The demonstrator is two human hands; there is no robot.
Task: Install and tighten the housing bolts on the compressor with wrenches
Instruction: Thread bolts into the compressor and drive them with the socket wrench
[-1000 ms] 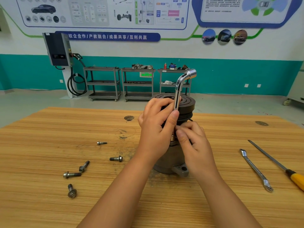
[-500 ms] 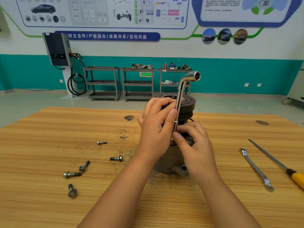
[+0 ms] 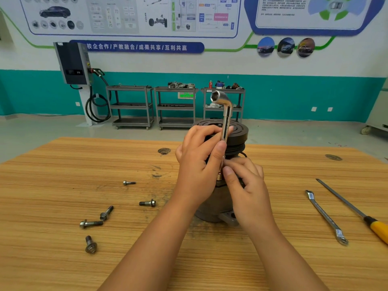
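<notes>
The grey compressor [image 3: 212, 208] stands upright mid-table, its black pulley [image 3: 239, 131] on top. A chrome L-shaped socket wrench [image 3: 225, 114] stands vertical against its near side, bent head pointing up-left. My left hand [image 3: 199, 164] is closed around the wrench shaft. My right hand [image 3: 245, 185] pinches the shaft's lower end just above the housing; the bolt under the socket is hidden. Several loose bolts lie on the table to the left: [image 3: 129, 182], [image 3: 147, 203], [image 3: 106, 212], [image 3: 91, 223], [image 3: 90, 245].
A flat ring spanner [image 3: 325, 217] and a yellow-handled screwdriver [image 3: 354, 211] lie on the wooden table [image 3: 63, 259] to the right. Grey shelf trolleys [image 3: 130, 106] and a charging unit [image 3: 73, 64] stand by the far wall.
The wrench has turned about its vertical shaft: its bent head swung from pointing right to pointing left. My right fingers shifted slightly on the lower shaft. The compressor and bolts stayed put.
</notes>
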